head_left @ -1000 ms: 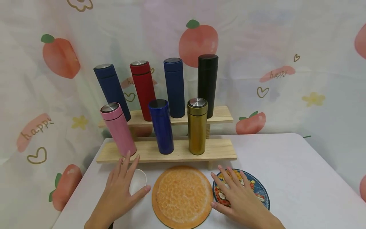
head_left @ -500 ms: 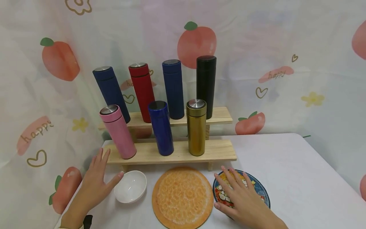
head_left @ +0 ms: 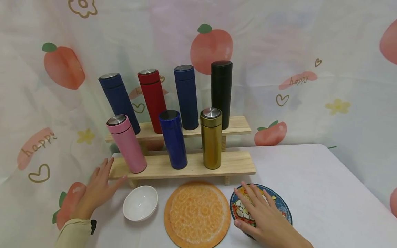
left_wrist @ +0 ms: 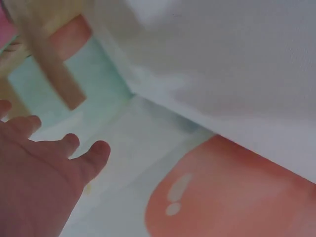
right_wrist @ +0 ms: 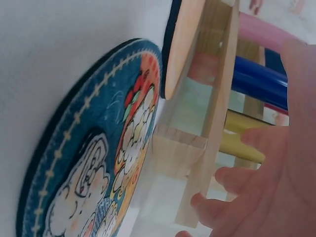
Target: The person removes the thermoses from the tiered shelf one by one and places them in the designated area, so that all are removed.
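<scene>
My left hand [head_left: 98, 188] is held with fingers spread at the left end of the wooden shelf's lower board [head_left: 194, 164], left of a white bowl [head_left: 140, 203]. Nothing is in it. Over a round blue mat [head_left: 281, 204] with cartoon figures, my right hand [head_left: 262, 215] hovers, fingers spread and holding nothing; the right wrist view shows the mat [right_wrist: 74, 143] below that palm. Between the hands lies a round orange-brown mat [head_left: 197, 215] with a bread-like print. On the lower board stand a pink thermos [head_left: 128, 146], a glossy blue thermos [head_left: 173, 141] and a gold thermos [head_left: 211, 141].
The upper board [head_left: 235, 125] bears a red thermos [head_left: 153, 103], a black thermos [head_left: 221, 94] and two navy ones, the left navy thermos [head_left: 120, 100] leaning in this view. A peach-print cloth [head_left: 248, 41] hangs behind the white table [head_left: 322, 193].
My left hand has moved left, away from the white bowl, which is now fully uncovered. The right hand stays over the blue mat with only a slight shift. The bottles stand as before.
</scene>
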`<state>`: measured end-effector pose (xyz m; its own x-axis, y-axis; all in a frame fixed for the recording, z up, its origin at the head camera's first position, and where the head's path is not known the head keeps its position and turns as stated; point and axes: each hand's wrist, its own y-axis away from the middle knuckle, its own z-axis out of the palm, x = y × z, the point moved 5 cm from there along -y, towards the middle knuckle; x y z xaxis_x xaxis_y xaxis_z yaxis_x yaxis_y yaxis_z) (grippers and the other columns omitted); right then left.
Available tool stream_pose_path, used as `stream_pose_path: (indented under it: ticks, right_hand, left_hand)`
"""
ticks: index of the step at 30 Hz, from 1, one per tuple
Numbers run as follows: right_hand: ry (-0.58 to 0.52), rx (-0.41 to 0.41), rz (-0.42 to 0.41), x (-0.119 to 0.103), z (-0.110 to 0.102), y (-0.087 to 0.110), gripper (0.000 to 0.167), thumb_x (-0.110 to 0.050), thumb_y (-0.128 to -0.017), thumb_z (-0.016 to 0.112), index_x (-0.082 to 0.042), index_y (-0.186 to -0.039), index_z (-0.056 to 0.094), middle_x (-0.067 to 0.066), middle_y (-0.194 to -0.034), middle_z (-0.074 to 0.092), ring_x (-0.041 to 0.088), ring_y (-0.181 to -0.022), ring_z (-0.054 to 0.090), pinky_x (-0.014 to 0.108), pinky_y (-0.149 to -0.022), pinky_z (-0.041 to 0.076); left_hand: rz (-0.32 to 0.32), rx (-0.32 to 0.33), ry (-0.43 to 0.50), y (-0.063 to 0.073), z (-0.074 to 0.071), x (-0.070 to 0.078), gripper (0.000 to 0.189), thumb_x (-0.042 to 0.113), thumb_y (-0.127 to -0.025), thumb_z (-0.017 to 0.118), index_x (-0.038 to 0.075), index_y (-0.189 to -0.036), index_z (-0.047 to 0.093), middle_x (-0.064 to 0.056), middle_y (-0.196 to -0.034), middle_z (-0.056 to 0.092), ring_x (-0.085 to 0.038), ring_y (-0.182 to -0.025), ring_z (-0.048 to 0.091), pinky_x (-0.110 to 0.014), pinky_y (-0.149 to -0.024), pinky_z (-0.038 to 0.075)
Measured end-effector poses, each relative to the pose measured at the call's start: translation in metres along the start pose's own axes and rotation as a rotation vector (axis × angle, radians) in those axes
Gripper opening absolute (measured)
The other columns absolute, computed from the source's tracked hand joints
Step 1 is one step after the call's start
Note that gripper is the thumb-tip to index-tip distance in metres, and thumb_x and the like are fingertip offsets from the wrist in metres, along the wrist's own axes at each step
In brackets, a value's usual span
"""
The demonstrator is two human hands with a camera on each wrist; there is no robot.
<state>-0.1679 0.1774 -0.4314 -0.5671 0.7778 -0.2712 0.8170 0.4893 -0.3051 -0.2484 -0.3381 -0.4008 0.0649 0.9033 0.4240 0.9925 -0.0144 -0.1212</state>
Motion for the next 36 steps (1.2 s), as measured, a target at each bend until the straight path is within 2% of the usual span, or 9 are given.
stream_pose_path:
  ticks: [4, 9, 14, 16, 19, 22, 27, 31, 36]
  right_hand:
    - [-0.059, 0.006, 0.001, -0.002, -0.002, -0.003, 0.076, -0.052, -0.104, 0.067, -0.014, -0.166, 0.043, 0.016, -0.172, 0.032, 0.04, -0.154, 0.036, 0.069, -0.114, 0.027]
    - [-0.165, 0.003, 0.057, -0.002, -0.007, -0.011, 0.076, -0.047, -0.105, 0.068, -0.015, -0.167, 0.039, 0.017, -0.173, 0.031, 0.042, -0.153, 0.038, 0.074, -0.113, 0.03]
    - [-0.398, 0.018, 0.119, -0.005, -0.017, -0.024, 0.075, -0.039, -0.107, 0.067, -0.007, -0.167, 0.036, 0.022, -0.171, 0.032, 0.05, -0.151, 0.037, 0.077, -0.108, 0.037]
    - [-0.492, 0.028, 0.144, -0.007, -0.023, -0.032, 0.075, -0.038, -0.108, 0.065, -0.009, -0.169, 0.033, 0.024, -0.169, 0.035, 0.05, -0.15, 0.038, 0.077, -0.107, 0.039]
    - [-0.597, 0.061, 0.157, -0.009, -0.034, -0.046, 0.074, -0.034, -0.109, 0.063, -0.011, -0.17, 0.03, 0.024, -0.168, 0.037, 0.051, -0.15, 0.039, 0.079, -0.107, 0.038]
    - [-0.665, 0.106, 0.146, -0.01, -0.044, -0.061, 0.073, -0.03, -0.109, 0.062, -0.011, -0.171, 0.027, 0.023, -0.169, 0.036, 0.05, -0.151, 0.038, 0.077, -0.11, 0.036]
    - [-0.776, 0.174, 0.155, -0.006, -0.052, -0.093, 0.073, -0.029, -0.11, 0.06, -0.007, -0.17, 0.025, 0.02, -0.171, 0.033, 0.044, -0.156, 0.032, 0.067, -0.121, 0.028]
    - [-0.88, 0.203, 0.184, -0.003, -0.054, -0.117, 0.075, -0.03, -0.11, 0.061, -0.008, -0.171, 0.023, 0.019, -0.173, 0.031, 0.041, -0.158, 0.03, 0.062, -0.125, 0.023]
    - [-0.962, 0.208, 0.236, -0.005, -0.054, -0.143, 0.082, -0.036, -0.106, 0.066, -0.012, -0.172, 0.022, 0.015, -0.173, 0.03, 0.038, -0.159, 0.028, 0.06, -0.126, 0.023]
  left_hand:
    - [-0.06, -0.056, -0.016, -0.011, 0.01, -0.016, 0.104, 0.066, -0.103, 0.056, 0.0, -0.17, 0.013, -0.036, -0.172, 0.005, -0.072, -0.148, 0.008, -0.089, -0.107, 0.017]
    - [-0.121, -0.1, -0.031, -0.02, 0.027, -0.036, 0.107, 0.07, -0.103, 0.05, -0.008, -0.167, 0.014, -0.034, -0.173, 0.004, -0.072, -0.148, 0.004, -0.087, -0.111, 0.015]
    - [-0.17, -0.089, -0.012, -0.021, 0.033, -0.04, 0.113, 0.073, -0.102, 0.05, -0.011, -0.166, 0.011, -0.03, -0.174, 0.004, -0.068, -0.151, -0.001, -0.085, -0.113, 0.012]
    - [-0.178, -0.081, -0.009, -0.02, 0.032, -0.04, 0.114, 0.074, -0.101, 0.051, -0.011, -0.166, 0.011, -0.03, -0.174, 0.004, -0.067, -0.151, -0.003, -0.086, -0.113, 0.011]
    - [-0.162, -0.069, -0.03, -0.017, 0.029, -0.037, 0.114, 0.073, -0.1, 0.054, -0.012, -0.165, 0.014, -0.031, -0.174, 0.007, -0.067, -0.152, -0.005, -0.085, -0.113, 0.008]
    - [-0.117, -0.051, -0.068, -0.016, 0.026, -0.033, 0.113, 0.072, -0.1, 0.056, -0.014, -0.163, 0.02, -0.034, -0.172, 0.013, -0.065, -0.153, -0.002, -0.084, -0.114, 0.007]
    - [-0.049, -0.023, -0.116, -0.022, 0.022, -0.024, 0.112, 0.071, -0.099, 0.058, -0.018, -0.16, 0.026, -0.038, -0.168, 0.02, -0.063, -0.154, 0.007, -0.081, -0.115, 0.013]
    - [-0.034, -0.03, -0.123, -0.028, 0.024, -0.023, 0.112, 0.07, -0.099, 0.059, -0.019, -0.159, 0.026, -0.039, -0.167, 0.02, -0.063, -0.153, 0.014, -0.079, -0.116, 0.019]
    - [-0.031, -0.046, -0.091, -0.034, 0.03, -0.023, 0.114, 0.068, -0.099, 0.062, -0.02, -0.159, 0.022, -0.041, -0.167, 0.017, -0.065, -0.151, 0.018, -0.075, -0.119, 0.021]
